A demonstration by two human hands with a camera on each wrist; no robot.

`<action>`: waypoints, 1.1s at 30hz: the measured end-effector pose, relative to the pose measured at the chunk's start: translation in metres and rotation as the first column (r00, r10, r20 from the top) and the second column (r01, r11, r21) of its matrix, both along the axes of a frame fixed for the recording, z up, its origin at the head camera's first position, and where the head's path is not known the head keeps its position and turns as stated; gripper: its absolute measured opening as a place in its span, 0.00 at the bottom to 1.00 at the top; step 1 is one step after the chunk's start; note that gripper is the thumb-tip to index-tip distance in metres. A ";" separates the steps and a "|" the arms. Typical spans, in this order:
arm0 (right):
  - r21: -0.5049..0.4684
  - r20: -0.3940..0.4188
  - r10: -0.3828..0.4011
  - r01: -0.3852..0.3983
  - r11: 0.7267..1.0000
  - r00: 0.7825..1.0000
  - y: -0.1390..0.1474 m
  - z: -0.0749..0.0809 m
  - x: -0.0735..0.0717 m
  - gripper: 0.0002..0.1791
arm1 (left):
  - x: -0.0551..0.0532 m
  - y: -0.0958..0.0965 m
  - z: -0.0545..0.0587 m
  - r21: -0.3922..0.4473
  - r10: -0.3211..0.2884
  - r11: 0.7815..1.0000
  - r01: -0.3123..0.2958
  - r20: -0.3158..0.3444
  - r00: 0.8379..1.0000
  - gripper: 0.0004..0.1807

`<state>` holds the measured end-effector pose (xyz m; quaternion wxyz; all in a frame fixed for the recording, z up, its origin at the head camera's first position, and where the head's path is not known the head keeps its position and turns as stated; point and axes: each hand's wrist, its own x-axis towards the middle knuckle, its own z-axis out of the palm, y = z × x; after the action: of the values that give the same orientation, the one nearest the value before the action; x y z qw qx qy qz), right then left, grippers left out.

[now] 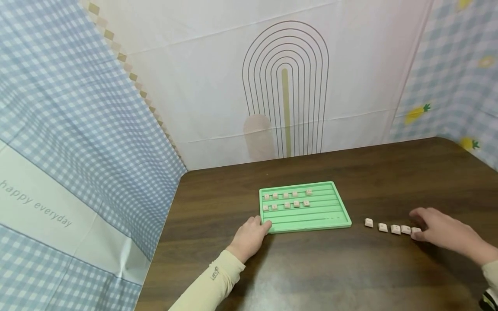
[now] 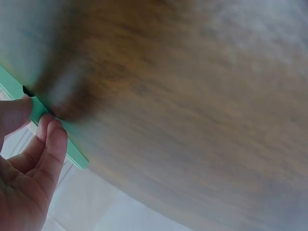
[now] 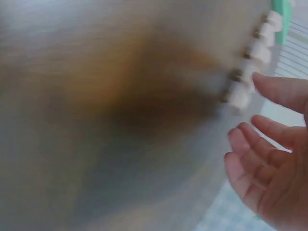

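Observation:
A light green ridged tray lies on the table, holding two rows of small white keycaps in its upper grooves. My left hand holds the tray's near left corner, thumb at the front edge and fingers along the side; the left wrist view shows the fingertips against the green rim. To the tray's right, several loose keycaps form a slanting line. Beside its right end is my right hand, thumb overlapping the last keycap. In the right wrist view its fingers are spread and relaxed.
The dark wooden table reaches back to a hanging white cloth with an arch print. Blue checked cloth hangs on the left, and more checked cloth covers the right side.

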<state>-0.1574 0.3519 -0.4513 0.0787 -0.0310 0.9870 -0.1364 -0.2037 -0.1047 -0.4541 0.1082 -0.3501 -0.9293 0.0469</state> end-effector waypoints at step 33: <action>0.082 -0.364 0.240 -0.226 0.971 0.900 -0.212 -0.009 -0.094 0.04 | 0.000 0.001 -0.005 -0.061 0.058 0.996 -0.057 0.008 0.998 0.03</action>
<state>-0.2515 0.1402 -0.4599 -0.0931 -0.1723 0.9756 -0.0991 -0.2038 -0.1034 -0.4594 0.0918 -0.3266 -0.9376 0.0766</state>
